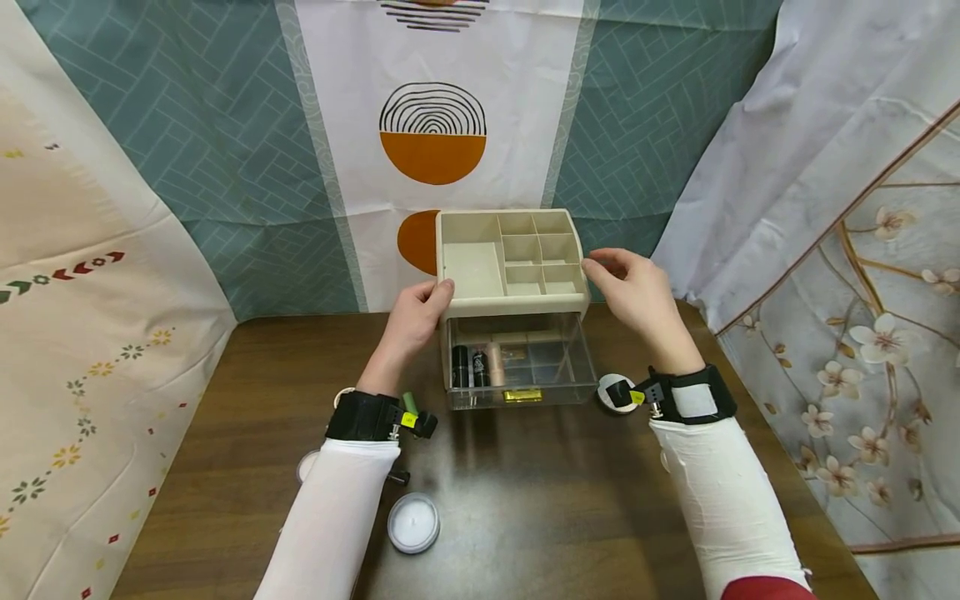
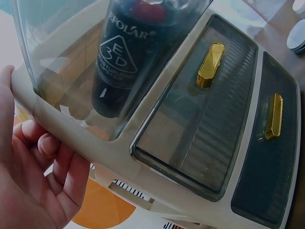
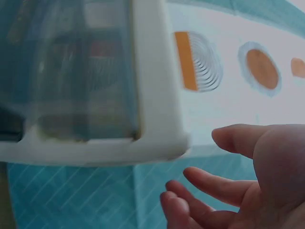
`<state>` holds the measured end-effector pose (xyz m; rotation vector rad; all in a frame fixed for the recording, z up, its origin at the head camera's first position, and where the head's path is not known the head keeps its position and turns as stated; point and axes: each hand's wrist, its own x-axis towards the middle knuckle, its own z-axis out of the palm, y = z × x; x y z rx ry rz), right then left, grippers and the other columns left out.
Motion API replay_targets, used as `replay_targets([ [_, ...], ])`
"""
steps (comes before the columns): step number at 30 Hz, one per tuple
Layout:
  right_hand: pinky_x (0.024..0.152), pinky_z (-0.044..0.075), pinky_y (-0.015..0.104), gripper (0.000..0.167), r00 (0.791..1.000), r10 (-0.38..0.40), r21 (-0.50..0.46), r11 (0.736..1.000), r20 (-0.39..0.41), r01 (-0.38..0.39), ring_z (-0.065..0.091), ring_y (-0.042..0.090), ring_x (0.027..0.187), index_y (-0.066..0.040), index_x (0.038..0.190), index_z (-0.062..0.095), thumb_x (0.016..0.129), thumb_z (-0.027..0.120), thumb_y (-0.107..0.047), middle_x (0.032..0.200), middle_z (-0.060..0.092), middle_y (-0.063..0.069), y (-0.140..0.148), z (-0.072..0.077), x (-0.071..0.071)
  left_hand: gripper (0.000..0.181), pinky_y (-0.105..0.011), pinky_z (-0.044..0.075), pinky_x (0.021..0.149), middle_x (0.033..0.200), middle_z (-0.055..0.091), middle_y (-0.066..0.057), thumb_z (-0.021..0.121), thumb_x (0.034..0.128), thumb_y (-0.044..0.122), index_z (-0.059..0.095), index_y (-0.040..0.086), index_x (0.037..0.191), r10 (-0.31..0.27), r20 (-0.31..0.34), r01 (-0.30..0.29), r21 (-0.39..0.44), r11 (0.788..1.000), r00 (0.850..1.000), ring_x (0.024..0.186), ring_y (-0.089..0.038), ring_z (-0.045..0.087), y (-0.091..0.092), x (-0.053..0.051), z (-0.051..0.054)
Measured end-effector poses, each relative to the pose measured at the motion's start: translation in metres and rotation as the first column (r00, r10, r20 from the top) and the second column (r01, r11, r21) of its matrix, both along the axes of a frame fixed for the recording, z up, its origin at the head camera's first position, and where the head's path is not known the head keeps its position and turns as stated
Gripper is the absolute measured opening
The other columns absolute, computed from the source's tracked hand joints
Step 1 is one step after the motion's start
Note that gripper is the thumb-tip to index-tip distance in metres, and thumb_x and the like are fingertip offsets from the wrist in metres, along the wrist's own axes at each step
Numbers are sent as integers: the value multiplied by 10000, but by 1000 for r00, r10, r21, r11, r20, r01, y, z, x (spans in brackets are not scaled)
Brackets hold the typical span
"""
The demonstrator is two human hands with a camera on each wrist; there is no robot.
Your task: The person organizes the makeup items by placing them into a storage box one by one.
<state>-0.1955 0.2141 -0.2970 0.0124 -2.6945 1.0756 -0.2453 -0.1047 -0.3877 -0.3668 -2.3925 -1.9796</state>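
Note:
A cream makeup organizer with a divided top stands at the back of the table. Its clear drawer with a gold handle is pulled out. Inside lie two black tubes and a beige tube. My left hand grips the organizer's left side, thumb on the upper edge; the left wrist view shows its curled fingers against the frame. My right hand is by the right side; in the right wrist view its loosely bent fingers stand apart from the corner, holding nothing.
Below the pulled-out drawer, the left wrist view shows two dark drawers with gold handles. A round white-topped jar stands near the front. A green tube lies by the left wrist, and a round white item beneath the right one.

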Motion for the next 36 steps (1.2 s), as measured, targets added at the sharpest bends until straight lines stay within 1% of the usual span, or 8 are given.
replay_targets([
  [4,948,550,481,597,991,39,-75,997,130,-29,680,321,1130,-28,1409,669,1080,564,-515,1336,688,188,6,-9,-6,443,-375,422,773,915,572,-107,571,1102,413,698,-4,1023,-2,2,2,-4,1000,1000,903,-263,526,0,-1,0],
  [8,859,581,354,640,974,61,-163,986,218,-25,712,276,1006,11,1369,689,1065,580,-542,1250,704,221,5,-17,-9,440,-378,402,739,827,496,-92,569,1099,418,666,8,971,5,3,-4,-5,1000,1000,848,-262,502,0,0,-1],
  [13,859,565,291,656,967,60,-265,964,246,8,698,293,1048,21,1317,710,1023,659,-563,1241,692,169,8,-26,-10,446,-376,396,722,829,492,-86,562,1100,430,680,14,995,2,10,-2,2,1000,1000,834,-259,497,0,1,-1],
  [16,871,557,288,637,969,74,-373,928,237,20,661,239,1010,25,1278,704,996,717,-546,1154,685,80,10,-34,-12,448,-378,397,725,856,515,-95,558,1103,427,685,9,1006,4,13,-4,3,1000,1000,843,-262,500,0,1,-1],
  [23,744,495,217,508,958,165,-641,767,235,26,629,88,886,-11,1254,643,1019,724,-455,973,690,-59,13,-53,-19,454,-385,383,713,830,473,-107,565,1098,449,639,34,929,5,12,-5,-26,1000,1000,822,-272,485,0,0,1],
  [25,741,484,217,477,958,175,-668,744,226,22,629,74,877,-24,1232,644,1023,721,-445,963,691,-61,13,-56,-20,454,-382,375,696,830,476,-98,564,1098,462,630,55,908,6,10,-6,-42,999,1000,810,-265,480,0,1,2],
  [31,756,461,236,439,958,195,-689,725,210,3,629,78,886,-44,1222,636,1039,702,-437,968,689,-57,12,-59,-23,522,-379,365,666,807,476,-93,588,1073,539,556,77,833,11,11,-10,-81,997,1000,779,-310,479,-5,6,8],
  [36,758,461,244,485,958,187,-683,730,216,12,617,79,881,-23,1264,618,1042,691,-448,963,688,-59,11,-60,-22,506,-476,516,861,935,557,-134,576,1090,524,555,35,957,4,39,-1,-62,998,999,926,-354,586,-15,10,9],
])
